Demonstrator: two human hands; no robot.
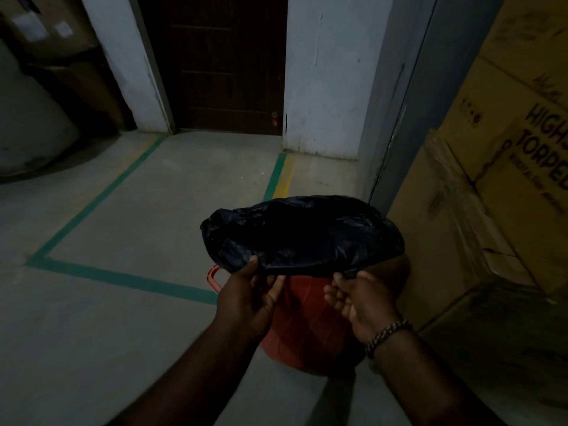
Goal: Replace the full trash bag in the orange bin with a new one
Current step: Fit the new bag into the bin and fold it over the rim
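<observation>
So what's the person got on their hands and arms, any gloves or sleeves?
No gloves, no sleeves in view: left hand and right hand are bare, as are both forearms. The only thing worn is a chunky bracelet of dark and pale links or beads on the right wrist.

Only one view exists, a wide-angle camera on the person's head. It faces forward and down: the left hand (249, 298) and the right hand (359, 299) are near, low in the view, and a dark door (221, 63) stands farther ahead.
</observation>
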